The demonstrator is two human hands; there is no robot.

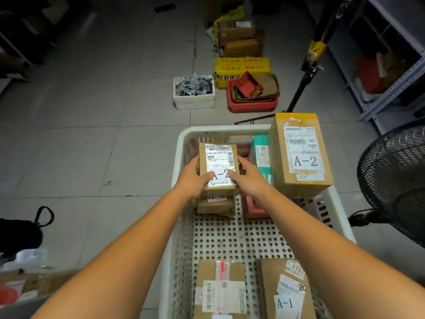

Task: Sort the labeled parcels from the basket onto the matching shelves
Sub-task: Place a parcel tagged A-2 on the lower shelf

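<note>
A white perforated basket [184, 143] stands on the floor in front of me. Both hands grip a small brown parcel labeled A-2 [218, 157] above a stack of similar parcels [215, 207]. My left hand [194, 178] holds its left side, thumb on the label. My right hand [249, 178] holds its right side, thumb on the label too. A taller A-2 box [301, 155] stands at the basket's far right corner. Beside it is a teal parcel [261, 155], with a red one [254, 209] lower down. An A-1 box [285, 293] and an unmarked box [219, 291] lie at the near end.
Grey metal shelving [391, 84] runs along the right. A black fan [397, 180] stands by the basket's right side. On the floor beyond are a white foam box [194, 100], a red bin [253, 104], a yellow carton [241, 67] and brown boxes [240, 40]. A black bag [20, 233] lies left.
</note>
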